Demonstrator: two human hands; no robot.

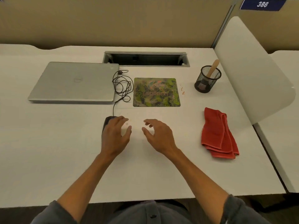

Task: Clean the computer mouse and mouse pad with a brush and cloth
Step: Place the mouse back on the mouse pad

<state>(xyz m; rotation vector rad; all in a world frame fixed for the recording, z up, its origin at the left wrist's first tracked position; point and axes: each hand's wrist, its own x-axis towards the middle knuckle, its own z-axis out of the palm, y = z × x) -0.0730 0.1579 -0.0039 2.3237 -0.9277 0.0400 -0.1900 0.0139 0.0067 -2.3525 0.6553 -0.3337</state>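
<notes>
- Desk (64,159), white and wide, fills most of the view; a beige partition (113,21) stands behind it and a pale divider (246,70) curves up along its right edge.
- Laptop (74,82), silver and closed, lies flat at the far left of the desk.
- Cable tray (146,59), a dark rectangular slot, is set into the desk behind the pad.
- Pad (156,92), green with a patterned print and "Logitech" lettering, lies flat at the centre, just right of the laptop, with nothing on it.
- Cloth (218,134), red and folded, lies on the right side of the desk, near of the cup and well apart from both hands.
- Cup (207,79), black mesh, stands upright at the far right; a pale wooden handle (213,67) leans out of it, and the end inside is too dim to make out.
- Cord (123,85), dark and loosely coiled, lies between laptop and pad and runs down to the mouse.
- Left hand (115,136) rests over the mouse (106,122), fingers spread and lightly curled on its top; whether they actually clasp it I cannot tell.
- Mouse is black, on the bare desk near of the pad's left corner, mostly hidden under the hand.
- Right hand (157,135) hovers just beside the left, fingers apart and bent, with nothing in it.
- Reddish specks (182,91) dot the desk just right of the pad.
</notes>
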